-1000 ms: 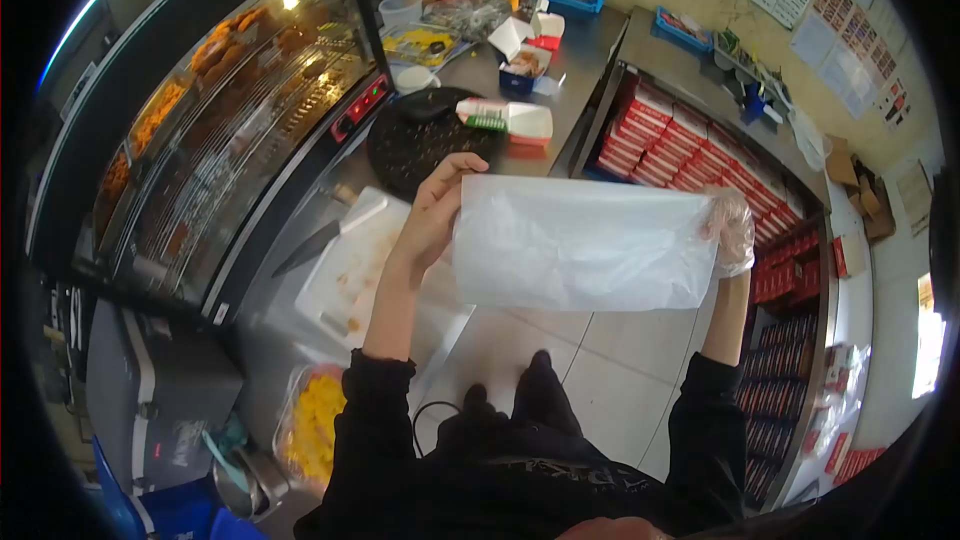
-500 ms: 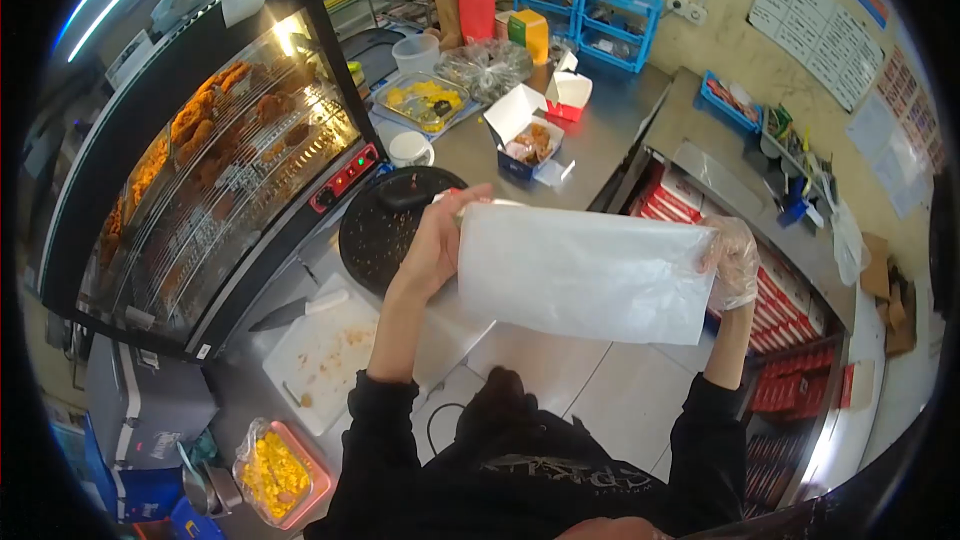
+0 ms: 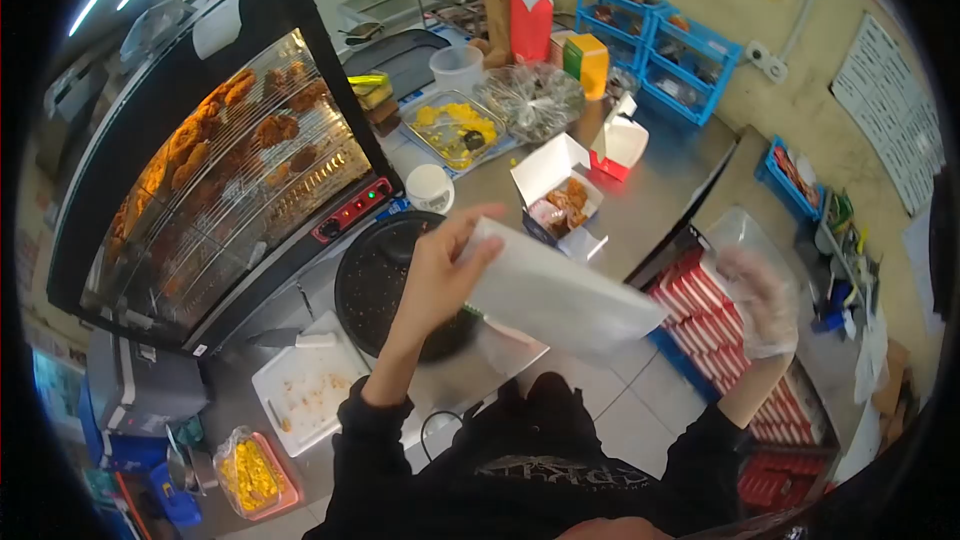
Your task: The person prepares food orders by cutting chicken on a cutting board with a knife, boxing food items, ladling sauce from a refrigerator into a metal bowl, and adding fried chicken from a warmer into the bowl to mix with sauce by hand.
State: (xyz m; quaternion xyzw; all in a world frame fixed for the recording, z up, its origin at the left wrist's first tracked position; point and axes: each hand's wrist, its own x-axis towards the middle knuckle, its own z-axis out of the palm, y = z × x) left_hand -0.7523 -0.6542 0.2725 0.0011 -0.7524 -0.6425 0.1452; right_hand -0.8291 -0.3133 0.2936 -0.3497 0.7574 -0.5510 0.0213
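My left hand is bare and pinches the left end of a piece of white paper between thumb and fingers. Whether the paper is a single sheet or a flat bag I cannot tell. It slants down to the right in the air. Apart from its far end, my right hand wears a loose clear plastic glove, blurred, its fingers outstretched over stacked red-and-white boxes. Beyond the paper stands an open box with fried chicken on the steel counter. Below my left hand lies a round black pan.
A lit display cabinet of fried chicken stands at left. A white cutting board and a knife lie near it. Behind are a tray of yellow food, a white cup and blue racks. A small red-and-white box stands nearby.
My right hand has let go of the paper and moved right. The paper's free end has dropped and swung left, still held by my left hand. The camera view has shifted.
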